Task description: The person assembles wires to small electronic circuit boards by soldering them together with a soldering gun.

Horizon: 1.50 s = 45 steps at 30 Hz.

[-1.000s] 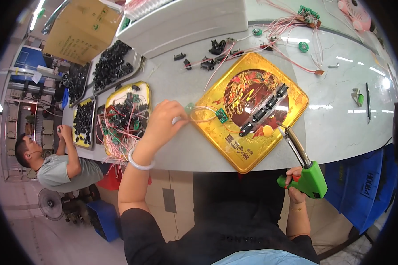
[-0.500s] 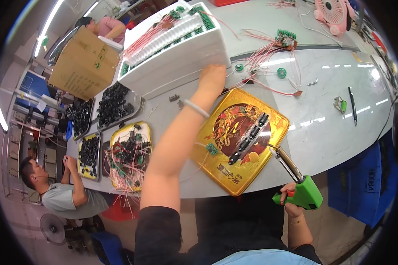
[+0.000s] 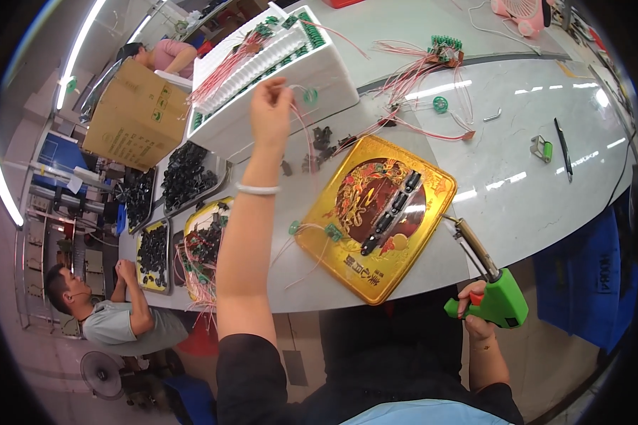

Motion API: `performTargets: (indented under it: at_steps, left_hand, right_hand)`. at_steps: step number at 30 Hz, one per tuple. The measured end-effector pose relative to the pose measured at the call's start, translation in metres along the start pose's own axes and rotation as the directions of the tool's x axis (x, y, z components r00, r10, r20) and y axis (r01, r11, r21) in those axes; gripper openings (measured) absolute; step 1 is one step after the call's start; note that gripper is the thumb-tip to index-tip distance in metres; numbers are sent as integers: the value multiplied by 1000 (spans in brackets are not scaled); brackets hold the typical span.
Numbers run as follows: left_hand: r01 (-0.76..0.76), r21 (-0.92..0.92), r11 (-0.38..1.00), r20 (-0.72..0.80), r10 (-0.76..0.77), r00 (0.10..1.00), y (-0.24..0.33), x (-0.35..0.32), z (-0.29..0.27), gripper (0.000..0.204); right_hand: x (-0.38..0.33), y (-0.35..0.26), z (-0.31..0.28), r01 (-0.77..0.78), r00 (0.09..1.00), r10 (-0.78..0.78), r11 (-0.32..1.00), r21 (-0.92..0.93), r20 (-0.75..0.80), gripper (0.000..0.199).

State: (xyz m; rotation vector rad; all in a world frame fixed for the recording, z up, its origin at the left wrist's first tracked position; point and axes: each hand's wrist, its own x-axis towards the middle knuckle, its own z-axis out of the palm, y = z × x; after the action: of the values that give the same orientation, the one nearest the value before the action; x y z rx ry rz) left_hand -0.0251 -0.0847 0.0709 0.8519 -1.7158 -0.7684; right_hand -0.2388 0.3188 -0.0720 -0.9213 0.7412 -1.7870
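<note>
Left hand [image 3: 271,106]: raised at 11 o'clock before a white foam box [image 3: 230,134]; fingers nearly closed, a green ring-shaped coil with thin leads [image 3: 310,95] apparently pinched.
Right hand [image 3: 477,312]: at 4 o'clock; fingers wrapped around a green pistol-shaped soldering gun [image 3: 502,301].
Gold square tin [image 3: 404,265]: set near centre on the grey counter [image 3: 507,227].
Black segmented strip [image 3: 391,212]: laid on tin, 1 to 7 o'clock.
Small green circuit board [image 3: 333,231]: placed towards tin's 9 o'clock, wired.
Done: strip and board laid out.
Left: board-to-strip joining cannot be told.
</note>
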Motion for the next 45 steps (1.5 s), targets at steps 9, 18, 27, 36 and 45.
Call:
performTargets:
  at_steps: [9, 18, 27, 36, 45]
  left_hand:
    - [5, -738, 675, 33, 28, 999, 131, -77, -99, 21]
    - [377, -699, 608, 325, -200, 924, 170, -240, -59, 26]
    - [249, -715, 653, 261, -81, 962, 158, -315, 7, 21]
    - [289, -659, 695, 293, -117, 949, 149, -328, -1, 23]
    - [106, -21, 994, 503, -81, 861, 152, -305, -11, 34]
  right_hand:
    - [-9, -13, 19, 79, 994, -84, 993, -87, -63, 51]
    - [22, -40, 104, 50, 999, -48, 986, -161, 17, 53]
    - [9, -33, 132, 6, 948, 190, 791, -611, 254, 58]
    - [9, -43, 128, 7, 958, 146, 848, -530, 248, 57]
    - [4, -12, 102, 271, 893, -46, 849, -454, 447, 43]
